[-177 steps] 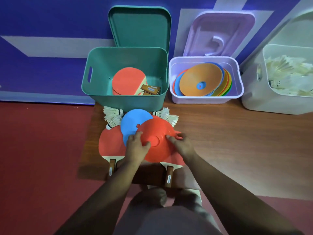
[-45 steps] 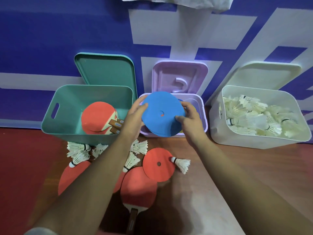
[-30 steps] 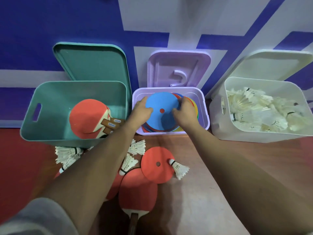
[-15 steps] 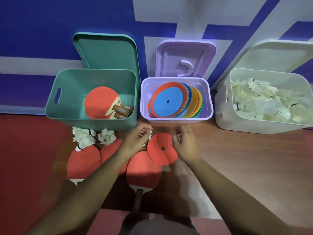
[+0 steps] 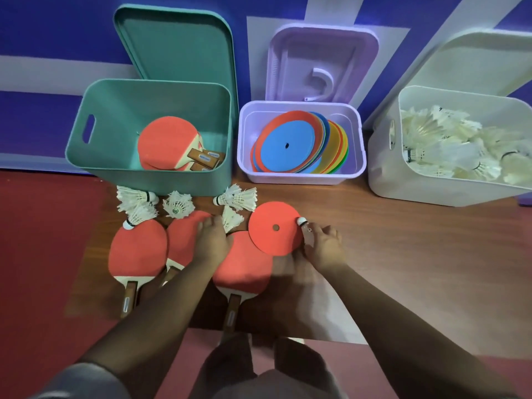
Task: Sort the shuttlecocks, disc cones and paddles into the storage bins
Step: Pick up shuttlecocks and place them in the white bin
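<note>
Head view. We see the right hand (image 5: 325,249), fingers curled, pinching the held shuttlecock (image 5: 301,221), whose cork tip shows at the right rim of the red disc cone (image 5: 267,239). The cone lies flat on the wooden surface (image 5: 403,240) and overlaps the blade of the right paddle (image 5: 241,269). The left hand (image 5: 211,240) rests with bent fingers over the blades of the middle paddle (image 5: 182,240) and the right paddle; we cannot tell whether it grips anything. The left paddle (image 5: 138,249) lies beside these. Five loose shuttlecocks (image 5: 237,198) lie between the paddles and the green bin (image 5: 149,177), one of them just beside the left hand. We note binned paddles (image 5: 167,142) in the green bin, stacked disc cones (image 5: 288,142) in the purple bin (image 5: 299,177), blue uppermost, and binned shuttlecocks (image 5: 446,148) filling the white bin (image 5: 403,185). The lids (image 5: 172,44) stand open behind their bins.
</note>
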`<state>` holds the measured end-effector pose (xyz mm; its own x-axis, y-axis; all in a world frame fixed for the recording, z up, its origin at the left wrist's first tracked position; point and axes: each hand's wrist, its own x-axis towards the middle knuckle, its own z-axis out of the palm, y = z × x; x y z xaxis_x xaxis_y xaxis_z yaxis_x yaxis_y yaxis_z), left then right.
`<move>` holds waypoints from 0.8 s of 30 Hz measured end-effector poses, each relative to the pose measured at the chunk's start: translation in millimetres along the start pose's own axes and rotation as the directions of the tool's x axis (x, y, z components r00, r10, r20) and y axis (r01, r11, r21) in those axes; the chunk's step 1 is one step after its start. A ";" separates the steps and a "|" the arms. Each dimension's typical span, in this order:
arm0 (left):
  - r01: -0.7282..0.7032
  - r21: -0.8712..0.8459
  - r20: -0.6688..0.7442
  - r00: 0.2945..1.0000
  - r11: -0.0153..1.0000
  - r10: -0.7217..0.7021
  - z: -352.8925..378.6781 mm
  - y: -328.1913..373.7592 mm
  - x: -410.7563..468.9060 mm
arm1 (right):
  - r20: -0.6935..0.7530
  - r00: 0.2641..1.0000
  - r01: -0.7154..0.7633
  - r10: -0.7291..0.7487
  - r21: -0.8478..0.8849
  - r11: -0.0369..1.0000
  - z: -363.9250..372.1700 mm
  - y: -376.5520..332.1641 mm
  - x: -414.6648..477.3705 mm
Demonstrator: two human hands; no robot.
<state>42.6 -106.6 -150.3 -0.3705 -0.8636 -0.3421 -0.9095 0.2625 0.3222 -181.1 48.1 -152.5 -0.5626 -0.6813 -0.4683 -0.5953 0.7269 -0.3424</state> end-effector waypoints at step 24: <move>-0.247 -0.626 -0.060 0.961 0.739 0.270 -50.8 -38.3 -26.4 | 0.007 0.878 0.408 -0.478 0.509 0.758 -24.6 -131.9 -35.2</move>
<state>96.8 -115.7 -108.8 -0.5904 -0.7847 -0.1887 -0.4630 0.1378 0.8755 -96.9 -25.9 -70.8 -0.2056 -0.9451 -0.2538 -0.3883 0.3169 -0.8653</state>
